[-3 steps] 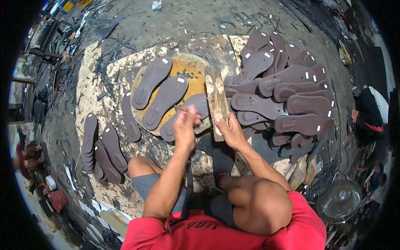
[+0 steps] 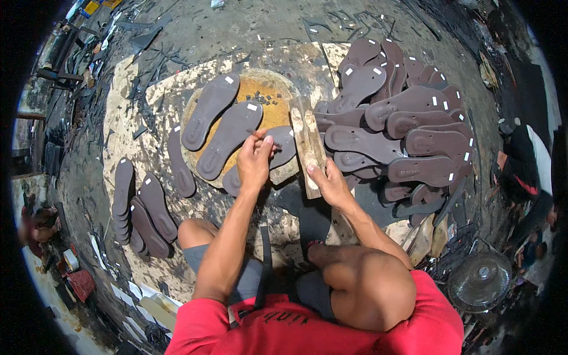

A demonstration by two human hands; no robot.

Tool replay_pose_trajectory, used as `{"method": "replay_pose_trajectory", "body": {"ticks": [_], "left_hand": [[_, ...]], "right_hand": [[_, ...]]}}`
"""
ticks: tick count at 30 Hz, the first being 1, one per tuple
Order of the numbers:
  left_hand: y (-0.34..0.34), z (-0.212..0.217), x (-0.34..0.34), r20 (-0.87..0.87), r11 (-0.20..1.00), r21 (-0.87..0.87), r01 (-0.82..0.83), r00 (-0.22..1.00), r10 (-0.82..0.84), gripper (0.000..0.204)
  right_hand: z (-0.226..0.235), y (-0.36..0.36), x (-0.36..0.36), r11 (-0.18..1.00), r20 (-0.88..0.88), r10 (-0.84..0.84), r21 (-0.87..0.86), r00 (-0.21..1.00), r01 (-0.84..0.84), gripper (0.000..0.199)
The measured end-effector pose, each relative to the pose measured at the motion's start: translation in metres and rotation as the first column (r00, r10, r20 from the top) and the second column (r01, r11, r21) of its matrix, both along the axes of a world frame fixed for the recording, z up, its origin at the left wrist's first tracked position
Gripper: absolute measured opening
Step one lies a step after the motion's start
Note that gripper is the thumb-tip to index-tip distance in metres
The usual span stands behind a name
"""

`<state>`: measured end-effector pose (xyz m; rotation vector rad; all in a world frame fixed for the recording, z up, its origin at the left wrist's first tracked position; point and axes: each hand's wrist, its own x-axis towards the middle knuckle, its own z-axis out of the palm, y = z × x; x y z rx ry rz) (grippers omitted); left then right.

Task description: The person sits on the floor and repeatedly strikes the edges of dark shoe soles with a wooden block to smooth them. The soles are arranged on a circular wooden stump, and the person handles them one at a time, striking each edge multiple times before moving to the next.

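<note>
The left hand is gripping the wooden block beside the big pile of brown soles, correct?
Not the left hand: the head view shows the right hand gripping the wooden block beside the big pile of brown soles.

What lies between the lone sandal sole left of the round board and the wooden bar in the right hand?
In the head view: the round board, bearing three sandal soles and small black pieces, with the left hand over the rightmost sole.

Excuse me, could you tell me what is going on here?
A person's right hand grips a worn wooden block, while the left hand is over brown soles on a yellow board; whatever it pinches is too small to tell. More soles are heaped at right.
</note>
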<state>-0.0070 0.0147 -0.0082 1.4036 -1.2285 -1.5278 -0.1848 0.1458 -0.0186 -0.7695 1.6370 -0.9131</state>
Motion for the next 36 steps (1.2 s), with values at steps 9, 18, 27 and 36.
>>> {"method": "replay_pose_trajectory", "body": {"ticks": [9,18,27,36], "left_hand": [[-0.019,-0.01,-0.014,0.231,0.981,-0.137,0.139,0.967,-0.105,0.024],[-0.011,-0.014,-0.017,0.365,0.924,-0.325,0.199,0.928,-0.072,0.024],[0.001,-0.042,-0.012,0.469,0.688,-0.632,0.356,0.883,-0.025,0.021],[-0.039,0.0,-0.007,-0.231,0.867,0.044,-0.496,0.839,0.492,0.031]], "right_hand": [[0.003,-0.018,-0.024,0.991,0.429,-0.011,0.125,0.903,-0.047,0.036],[0.083,-0.046,-0.031,0.998,0.279,0.062,0.001,0.958,-0.064,0.045],[0.109,-0.03,-0.03,0.824,-0.535,0.406,-0.135,0.741,-0.55,0.061],[0.032,-0.023,-0.046,0.935,0.158,0.324,0.1,0.933,-0.341,0.058]]}}
